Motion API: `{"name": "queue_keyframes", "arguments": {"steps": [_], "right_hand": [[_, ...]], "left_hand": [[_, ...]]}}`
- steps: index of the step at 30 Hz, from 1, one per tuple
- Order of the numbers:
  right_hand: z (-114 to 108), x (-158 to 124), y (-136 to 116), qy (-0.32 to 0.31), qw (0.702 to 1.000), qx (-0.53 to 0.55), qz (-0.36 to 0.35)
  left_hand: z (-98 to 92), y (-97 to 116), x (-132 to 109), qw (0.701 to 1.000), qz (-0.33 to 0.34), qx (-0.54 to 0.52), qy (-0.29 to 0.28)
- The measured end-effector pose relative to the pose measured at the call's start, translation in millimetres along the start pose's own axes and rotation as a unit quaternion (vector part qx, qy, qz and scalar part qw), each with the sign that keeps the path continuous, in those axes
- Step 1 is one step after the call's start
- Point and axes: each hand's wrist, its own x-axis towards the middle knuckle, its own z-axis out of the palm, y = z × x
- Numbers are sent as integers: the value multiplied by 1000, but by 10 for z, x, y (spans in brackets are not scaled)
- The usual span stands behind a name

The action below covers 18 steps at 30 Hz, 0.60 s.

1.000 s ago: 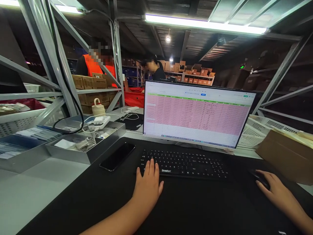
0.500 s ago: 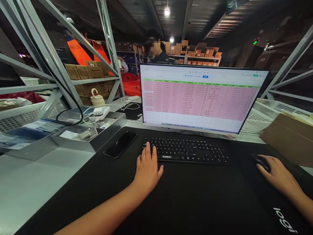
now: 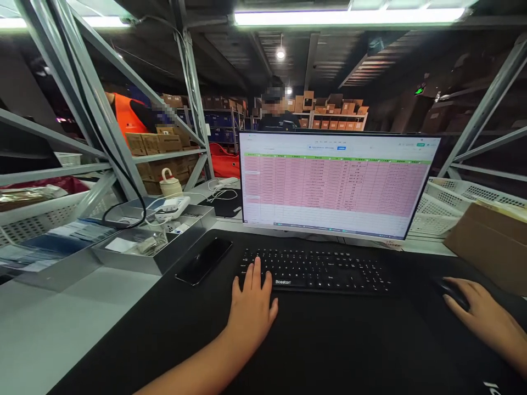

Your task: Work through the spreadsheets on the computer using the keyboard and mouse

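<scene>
My left hand (image 3: 252,304) lies over the left end of a black keyboard (image 3: 329,271), its fingers spread and the fingertips on or just above the keys. Over at the right, my right hand (image 3: 481,310) rests curled on a dark computer mouse (image 3: 453,292), which it partly covers. Both keyboard and mouse are on a large black desk mat (image 3: 329,340). Behind the keyboard stands a monitor (image 3: 337,186) showing a table with a green header and pink rows; its text is too small to read.
A black phone (image 3: 205,261) lies left of the keyboard. Grey trays (image 3: 135,262) hold papers, small items and a power strip (image 3: 172,208), near a cream bottle (image 3: 171,184). At right are a cardboard box (image 3: 489,247) and white baskets (image 3: 448,192). A person (image 3: 278,118) is behind the monitor.
The view has tilted upward, so the desk sits lower and a ceiling light shows. My left fingers have shifted slightly right and back over the keys. My right hand stays on the mouse.
</scene>
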Motion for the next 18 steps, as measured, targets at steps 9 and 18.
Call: {"name": "queue_keyframes", "arguments": {"steps": [9, 18], "right_hand": [[-35, -23, -70, 9, 1000, 14, 11], [-29, 1, -86, 13, 1000, 15, 6]], "left_hand": [[23, -5, 6, 1000, 10, 9, -4], [38, -6, 0, 1000, 17, 22, -9]]}}
